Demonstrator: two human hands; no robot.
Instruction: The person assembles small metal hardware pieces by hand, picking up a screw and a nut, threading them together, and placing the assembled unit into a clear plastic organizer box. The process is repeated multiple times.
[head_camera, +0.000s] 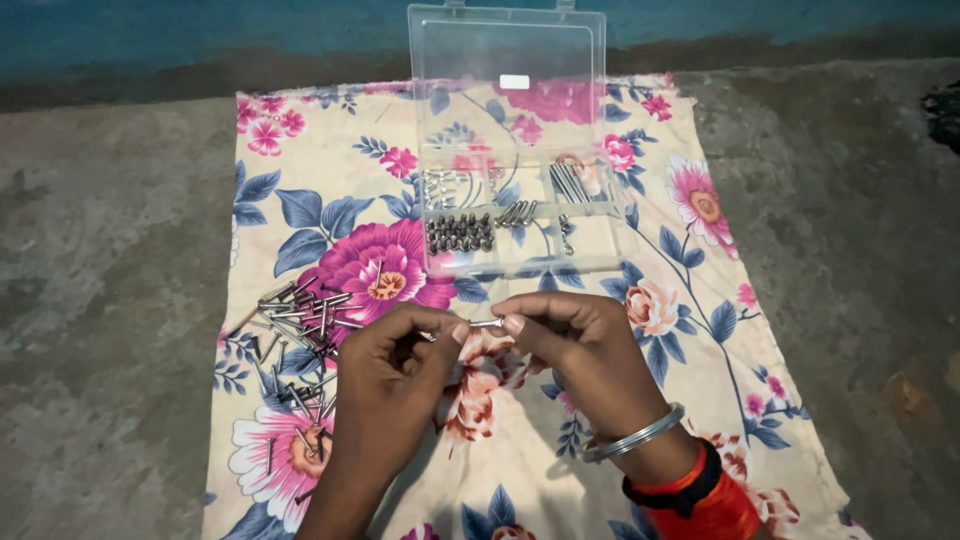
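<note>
My left hand (400, 365) and my right hand (575, 345) meet over the middle of a floral cloth (700, 330). Between their fingertips they pinch a small metal screw (486, 324), held level. A pile of loose screws and nails (300, 345) lies on the cloth just left of my left hand. Beyond my hands stands a clear plastic compartment box (520, 215) with its lid up; its compartments hold sorted dark and silver screws. My right wrist wears metal bangles and a red band.
The cloth lies on a rough grey concrete floor (110, 300). A blue-painted wall base runs along the back. A dark object (943, 110) shows at the far right edge.
</note>
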